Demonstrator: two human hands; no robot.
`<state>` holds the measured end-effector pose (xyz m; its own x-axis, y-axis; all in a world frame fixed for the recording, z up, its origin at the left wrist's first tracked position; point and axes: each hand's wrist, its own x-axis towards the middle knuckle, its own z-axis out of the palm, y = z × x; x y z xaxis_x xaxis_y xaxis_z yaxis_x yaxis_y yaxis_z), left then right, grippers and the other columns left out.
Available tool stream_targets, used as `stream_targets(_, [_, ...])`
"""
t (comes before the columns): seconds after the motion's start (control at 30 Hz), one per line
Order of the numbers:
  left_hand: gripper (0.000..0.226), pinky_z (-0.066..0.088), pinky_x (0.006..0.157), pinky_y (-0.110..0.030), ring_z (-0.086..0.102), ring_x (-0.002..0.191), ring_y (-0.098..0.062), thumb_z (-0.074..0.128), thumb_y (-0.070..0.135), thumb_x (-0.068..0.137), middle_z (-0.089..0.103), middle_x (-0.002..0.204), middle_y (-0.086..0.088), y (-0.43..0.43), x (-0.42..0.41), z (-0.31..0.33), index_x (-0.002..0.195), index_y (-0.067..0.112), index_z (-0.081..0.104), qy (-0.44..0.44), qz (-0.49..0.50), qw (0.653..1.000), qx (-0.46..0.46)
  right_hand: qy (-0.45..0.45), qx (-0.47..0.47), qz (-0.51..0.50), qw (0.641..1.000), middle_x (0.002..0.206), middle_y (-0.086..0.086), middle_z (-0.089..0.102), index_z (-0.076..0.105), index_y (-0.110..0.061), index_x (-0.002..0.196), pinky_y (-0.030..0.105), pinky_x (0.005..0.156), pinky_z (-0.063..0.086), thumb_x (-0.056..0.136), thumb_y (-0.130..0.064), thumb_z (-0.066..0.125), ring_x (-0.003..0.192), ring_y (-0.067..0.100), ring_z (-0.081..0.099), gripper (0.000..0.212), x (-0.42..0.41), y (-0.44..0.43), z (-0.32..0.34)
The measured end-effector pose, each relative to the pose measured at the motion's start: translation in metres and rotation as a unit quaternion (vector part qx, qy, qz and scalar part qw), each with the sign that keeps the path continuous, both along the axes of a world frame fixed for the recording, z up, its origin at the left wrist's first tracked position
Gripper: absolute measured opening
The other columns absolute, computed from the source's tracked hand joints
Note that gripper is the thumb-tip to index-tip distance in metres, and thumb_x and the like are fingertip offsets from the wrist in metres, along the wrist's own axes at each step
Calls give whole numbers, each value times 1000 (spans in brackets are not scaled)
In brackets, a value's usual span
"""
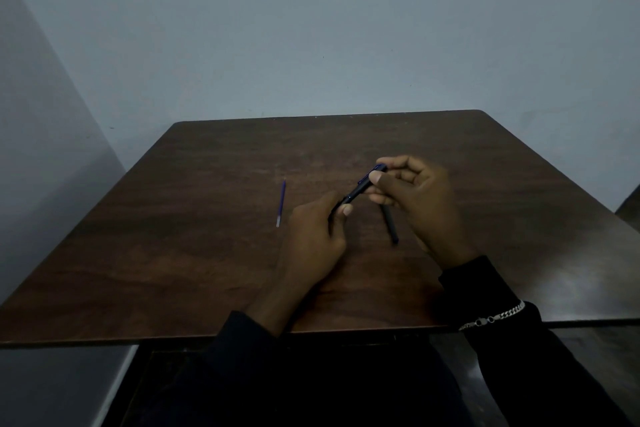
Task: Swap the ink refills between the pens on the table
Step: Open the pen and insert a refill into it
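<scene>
Black long sleeves (242, 340) on both arms; right wrist — silver chain bracelet (495, 316).

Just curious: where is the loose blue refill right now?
In the head view, the blue refill lies on the table, left of the left hand holding a pen.

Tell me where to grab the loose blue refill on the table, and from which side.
Pinch the blue refill mid-shaft from above, thumb and forefinger on its long sides. It lies flat on the table, thin and running roughly away from the person, so the ends likely offer little hold. The left hand, now gripping the pen, is nearer.
</scene>
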<state>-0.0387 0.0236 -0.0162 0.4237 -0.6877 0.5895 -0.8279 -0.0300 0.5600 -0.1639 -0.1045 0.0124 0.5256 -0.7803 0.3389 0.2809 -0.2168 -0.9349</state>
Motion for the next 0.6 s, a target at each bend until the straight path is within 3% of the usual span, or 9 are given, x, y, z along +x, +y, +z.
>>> stream_targets(0.1, [15, 40, 58, -7, 60, 71, -9, 61, 19, 103, 53, 61, 15, 1, 0, 0, 91, 14, 69, 2, -3, 1000, 2, 16, -1, 9, 1000, 91, 11, 80, 72, -9, 104, 28, 69, 62, 94, -6, 73, 83, 26, 80, 11, 1, 2, -2])
stream_targets(0.23, [13, 38, 57, -7, 52, 55, -3, 62, 19, 102, 57, 64, 14, 1, 0, 0, 94, 14, 71, 1, 1, 1000, 8, 12, 4, 13, 1000, 90, 10, 81, 73, -11, 99, 28, 68, 63, 93, -6, 73, 83, 27, 80, 8, 3, 4, -6])
stream_targets(0.37, [13, 40, 57, -13, 51, 54, 0, 63, 17, 102, 56, 63, 15, 1, 0, 0, 94, 12, 72, 0, 5, 1000, 4, 4, 12, 13, 1000, 88, 10, 81, 73, -12, 98, 25, 66, 61, 93, -4, 73, 81, 26, 80, 9, 2, 4, -7])
stream_targets(0.5, [15, 49, 57, -30, 61, 61, -10, 62, 16, 101, 68, 71, 4, -1, 1, -2, 104, 9, 75, 8, 4, 1000, 12, 1, 3, 13, 1000, 88, 9, 81, 73, -12, 98, 26, 66, 61, 94, -4, 72, 81, 26, 80, 10, 4, 7, -9])
stream_targets(0.6, [14, 40, 54, -23, 55, 57, -4, 63, 12, 100, 66, 69, 7, -2, 1, -3, 104, 11, 77, 22, 11, 1000, 9, 4, -4, 14, 1000, 89, 10, 81, 73, -13, 99, 27, 67, 62, 94, -4, 72, 81, 27, 80, 10, 6, 9, -10])
